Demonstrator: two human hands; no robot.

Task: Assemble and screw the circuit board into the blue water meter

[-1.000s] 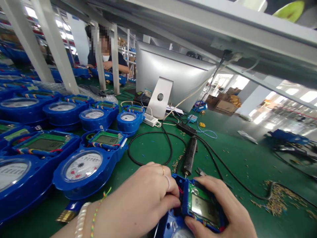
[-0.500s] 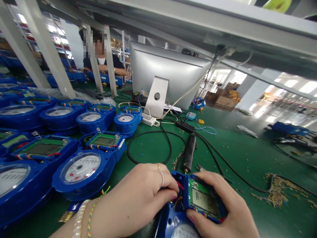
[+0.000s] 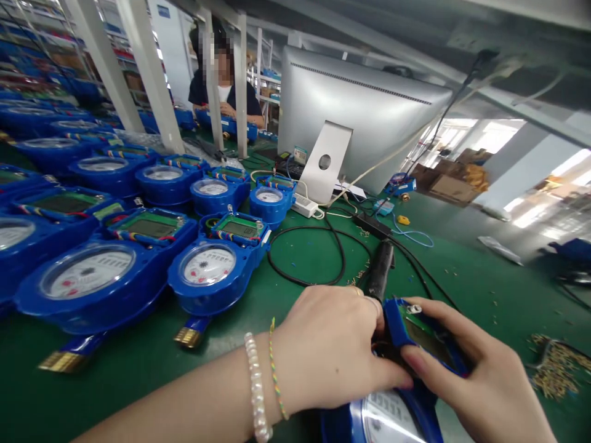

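A green felt-covered surface [image 3: 300, 271] in a workshop carries rows of round blue plastic water meters [image 3: 210, 271] from nine to eleven o'clock. At twelve o'clock stands the silver back of a computer monitor [image 3: 360, 117], and beyond it at eleven a seated person [image 3: 224, 92] works. At six o'clock lies a blue plastic water meter with an open electronics box [image 3: 406, 375]. The left hand [image 3: 332, 351] has its fingers curled down into the box's left side. The right hand [image 3: 484, 375] clasps the box's green display module [image 3: 429, 338] between thumb and fingers. A black corded tool [image 3: 381, 277] lies just beyond, at one o'clock.
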